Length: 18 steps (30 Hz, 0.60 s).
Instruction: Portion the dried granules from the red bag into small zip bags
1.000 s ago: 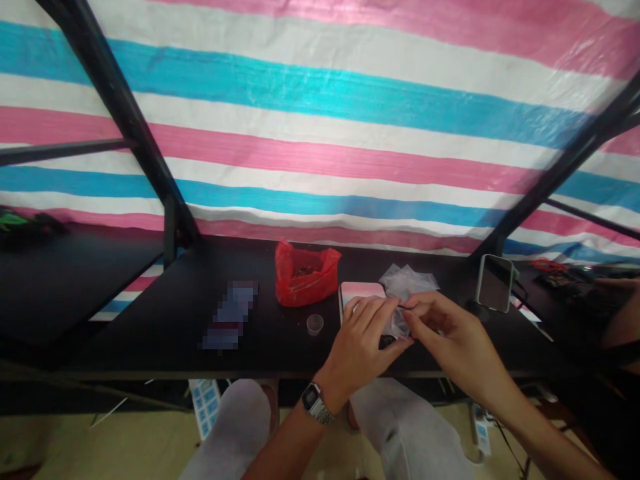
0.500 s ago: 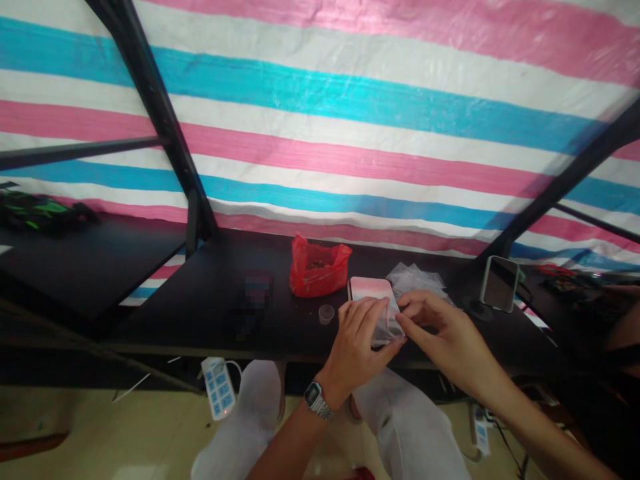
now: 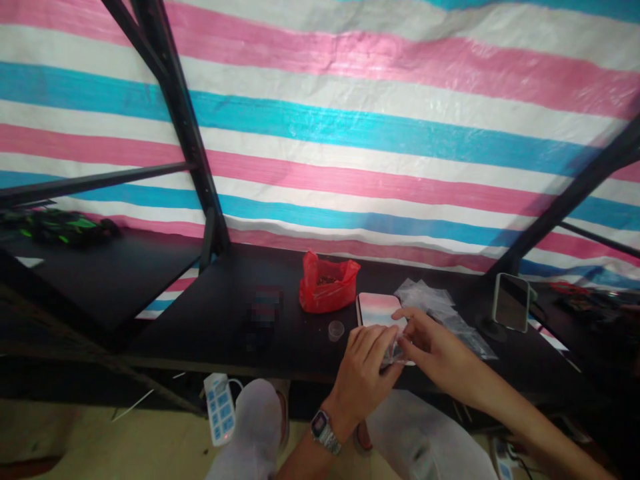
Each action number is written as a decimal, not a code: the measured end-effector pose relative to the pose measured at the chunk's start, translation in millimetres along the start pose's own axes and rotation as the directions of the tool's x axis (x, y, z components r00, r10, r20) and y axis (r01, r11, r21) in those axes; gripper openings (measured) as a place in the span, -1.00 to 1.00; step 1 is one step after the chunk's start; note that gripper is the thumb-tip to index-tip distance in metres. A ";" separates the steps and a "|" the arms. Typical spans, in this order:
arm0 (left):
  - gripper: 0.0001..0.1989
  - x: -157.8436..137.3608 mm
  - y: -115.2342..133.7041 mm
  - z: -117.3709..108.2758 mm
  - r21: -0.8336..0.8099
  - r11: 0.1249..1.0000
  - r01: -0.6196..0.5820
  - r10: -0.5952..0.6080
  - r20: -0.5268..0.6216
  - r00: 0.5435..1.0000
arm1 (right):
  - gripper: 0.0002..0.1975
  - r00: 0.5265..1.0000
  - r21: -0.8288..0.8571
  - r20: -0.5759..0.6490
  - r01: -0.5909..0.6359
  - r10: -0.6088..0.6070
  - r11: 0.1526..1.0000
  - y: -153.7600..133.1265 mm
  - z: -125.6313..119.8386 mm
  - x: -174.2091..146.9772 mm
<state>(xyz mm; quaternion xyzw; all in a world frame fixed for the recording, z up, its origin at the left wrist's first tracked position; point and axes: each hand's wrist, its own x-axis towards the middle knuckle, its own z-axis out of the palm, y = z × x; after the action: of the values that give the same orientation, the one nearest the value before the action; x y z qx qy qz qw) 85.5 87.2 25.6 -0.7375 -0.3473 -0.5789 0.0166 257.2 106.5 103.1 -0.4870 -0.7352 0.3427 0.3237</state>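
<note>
A small clear plastic bag [image 3: 393, 351] is pinched between my two hands above the near part of a flat, shiny tablet-like slab [image 3: 379, 308]. My left hand [image 3: 365, 360], with a watch on its wrist, is closed on the bag's left side. From the right, my right hand [image 3: 425, 343] grips the bag's edge between thumb and fingers. The fingers cover much of the bag, and I cannot make out what is in it. More flat clear bags [image 3: 433, 300] lie in a loose pile beyond my right hand.
A red plastic bag [image 3: 327, 290] with small brownish bits stands behind the slab. Near it sits a little clear cup [image 3: 336, 331]. A phone on a stand [image 3: 511, 303] is at the right. Below the black table [image 3: 200, 327] lies a power strip [image 3: 220, 408].
The view has shifted, so everything sits lower and further right. The bag between my hands looks more bunched up and covers less of the slab. Both hands keep their hold.
</note>
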 end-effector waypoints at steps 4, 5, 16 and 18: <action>-0.60 -2.9 -8.1 -5.3 -0.053 0.986 0.161 -0.165 -0.070 0.984 | -0.61 0.998 0.017 -0.066 0.015 -0.014 1.000 -8.4 -0.1 8.3; -0.60 -3.6 -11.8 -7.9 -0.060 0.976 0.208 -0.213 -0.092 0.973 | -0.61 0.997 0.004 -0.074 0.022 -0.022 1.000 -10.7 0.1 11.2; -0.54 -5.5 -69.6 -52.5 0.092 0.878 0.470 -0.354 -0.537 0.766 | -0.78 0.960 -0.218 0.042 0.279 -0.276 0.935 -53.6 29.3 106.0; -0.55 -8.1 -75.9 -52.8 0.116 0.874 0.472 -0.354 -0.515 0.781 | -0.75 0.954 -0.368 0.088 0.298 -0.286 0.881 -60.6 42.5 136.9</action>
<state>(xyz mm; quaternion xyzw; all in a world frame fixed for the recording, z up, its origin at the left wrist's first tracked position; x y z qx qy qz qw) -0.1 118.2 7.3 -0.4689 -0.5531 -0.6858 0.0619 149.6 209.3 148.6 -0.4185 -0.8571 0.1499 0.2604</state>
